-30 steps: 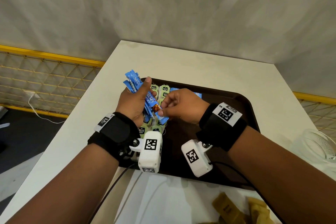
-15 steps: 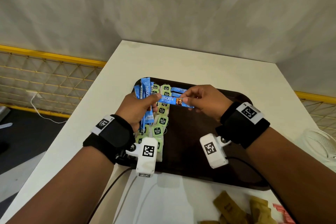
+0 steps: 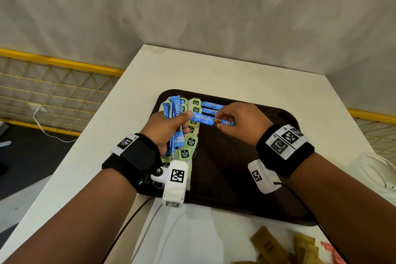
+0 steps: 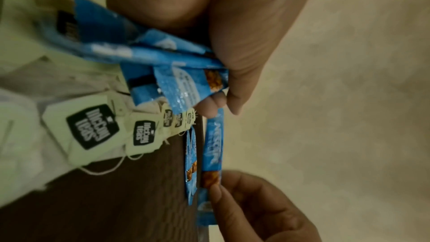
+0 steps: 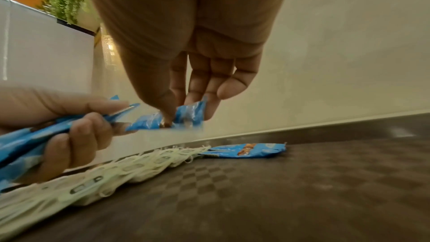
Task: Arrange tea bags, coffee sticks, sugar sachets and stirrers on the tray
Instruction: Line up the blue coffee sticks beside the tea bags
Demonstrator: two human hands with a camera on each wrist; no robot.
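A dark brown tray (image 3: 242, 188) lies on the white table. Down its left side runs a row of pale green tea bags (image 3: 191, 142) (image 4: 92, 126) (image 5: 130, 168). Two blue coffee sticks (image 3: 212, 105) (image 5: 244, 151) lie flat at the tray's far edge. My left hand (image 3: 169, 126) grips a bundle of blue coffee sticks (image 3: 174, 122) (image 4: 149, 56) above the tea bags. My right hand (image 3: 237, 120) pinches one blue coffee stick (image 3: 205, 119) (image 5: 170, 119) (image 4: 213, 146) held level just above the tray, its left end by my left thumb.
Brown sugar sachets (image 3: 278, 248) and a red packet (image 3: 331, 253) lie on the table near the front edge. A clear glass bowl (image 3: 379, 173) stands at the right. The table's left edge drops to a floor with a yellow mesh fence (image 3: 53, 92).
My right hand has drawn one coffee stick out of the bundle and carried it rightward and toward the far end of the tray. The left hand has raised the bundle more upright.
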